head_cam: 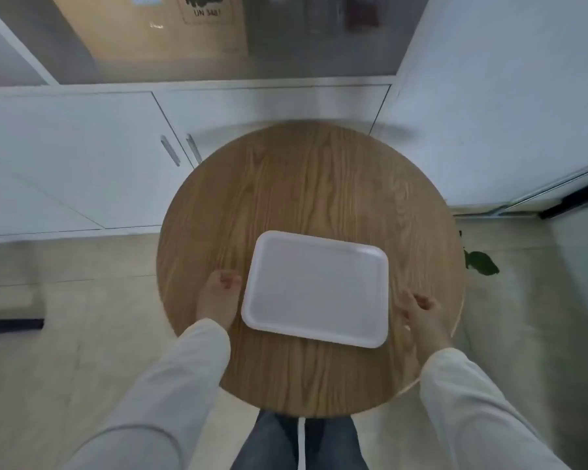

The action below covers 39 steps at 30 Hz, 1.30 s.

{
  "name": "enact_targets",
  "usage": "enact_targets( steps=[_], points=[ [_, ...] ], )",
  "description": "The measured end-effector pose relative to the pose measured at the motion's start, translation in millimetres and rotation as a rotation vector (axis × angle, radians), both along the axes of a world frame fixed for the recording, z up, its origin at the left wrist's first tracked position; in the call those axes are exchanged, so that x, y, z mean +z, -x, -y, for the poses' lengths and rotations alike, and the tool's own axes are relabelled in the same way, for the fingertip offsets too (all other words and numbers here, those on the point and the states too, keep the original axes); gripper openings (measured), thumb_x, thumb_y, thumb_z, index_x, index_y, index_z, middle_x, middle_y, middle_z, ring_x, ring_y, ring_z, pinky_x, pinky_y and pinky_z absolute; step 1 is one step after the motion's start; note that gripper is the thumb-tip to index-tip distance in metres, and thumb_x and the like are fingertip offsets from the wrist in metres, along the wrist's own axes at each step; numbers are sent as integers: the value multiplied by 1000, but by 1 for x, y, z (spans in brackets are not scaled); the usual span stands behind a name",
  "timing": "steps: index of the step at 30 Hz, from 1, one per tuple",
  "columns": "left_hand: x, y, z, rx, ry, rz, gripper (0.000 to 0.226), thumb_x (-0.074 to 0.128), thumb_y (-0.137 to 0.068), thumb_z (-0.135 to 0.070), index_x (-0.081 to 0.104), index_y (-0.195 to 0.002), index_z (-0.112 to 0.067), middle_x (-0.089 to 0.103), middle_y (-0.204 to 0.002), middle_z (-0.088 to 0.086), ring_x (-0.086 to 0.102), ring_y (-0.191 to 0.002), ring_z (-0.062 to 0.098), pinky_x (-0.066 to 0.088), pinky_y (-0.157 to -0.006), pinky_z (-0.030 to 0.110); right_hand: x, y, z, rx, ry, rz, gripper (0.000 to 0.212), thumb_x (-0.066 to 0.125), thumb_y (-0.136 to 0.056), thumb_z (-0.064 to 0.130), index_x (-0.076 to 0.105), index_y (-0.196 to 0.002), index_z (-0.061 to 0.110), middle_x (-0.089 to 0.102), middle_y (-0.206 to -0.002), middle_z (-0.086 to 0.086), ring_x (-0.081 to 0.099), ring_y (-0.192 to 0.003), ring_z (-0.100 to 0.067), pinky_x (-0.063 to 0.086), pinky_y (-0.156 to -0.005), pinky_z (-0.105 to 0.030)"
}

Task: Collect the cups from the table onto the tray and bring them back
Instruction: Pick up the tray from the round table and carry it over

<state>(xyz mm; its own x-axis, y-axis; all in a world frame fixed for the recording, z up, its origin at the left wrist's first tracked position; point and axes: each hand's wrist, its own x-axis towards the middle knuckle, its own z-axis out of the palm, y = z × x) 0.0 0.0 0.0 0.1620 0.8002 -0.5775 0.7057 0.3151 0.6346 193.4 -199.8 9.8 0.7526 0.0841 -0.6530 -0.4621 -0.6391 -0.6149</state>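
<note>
- The left hand [219,298] lies palm-down over the round wooden table [306,184], fingers loosely curled and holding nothing; its fingertips [230,279] point toward the far side.
- The inner edge of this hand sits just beside the left rim of the white tray [316,288]; whether skin touches the rim cannot be told, as the view is soft there.
- The right hand [421,312] is at the tray's right side, fingers half-bent and spread a little, gripping nothing; its fingertips are near the tray's right edge but seem apart from it.
- Both hands come out of pale, loose sleeves [170,385] that reach in from the near edge of the picture, one on each side of the tray.
- The tray lies flat on the near half of the table, between the two hands, turned slightly so its far-left corner sits higher in the view than its far-right one. Nothing stands on it.
- The far half of the tabletop shows only wood grain.
- Below the near edge of the table the person's blue jeans [269,442] show.
- Past the table stand white cabinet doors [82,157] with two metal handles [170,150].
- A green leaf [481,262] shows on the pale floor right of the table.
</note>
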Motion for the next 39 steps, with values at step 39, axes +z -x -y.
enact_targets(
  steps=[39],
  points=[
    [57, 61, 54, 518, -85, 248, 15, 36, -95, -24, 47, -105, -25, 57, -110, 6, 56, -99, 27, 50, -83, 40, 49, 53, -46, 401, -259, 63, 27, 33, -96, 21, 45, -119, 17, 49, -104, 1, 48, -95, -17, 37, -81, -33]
  ],
)
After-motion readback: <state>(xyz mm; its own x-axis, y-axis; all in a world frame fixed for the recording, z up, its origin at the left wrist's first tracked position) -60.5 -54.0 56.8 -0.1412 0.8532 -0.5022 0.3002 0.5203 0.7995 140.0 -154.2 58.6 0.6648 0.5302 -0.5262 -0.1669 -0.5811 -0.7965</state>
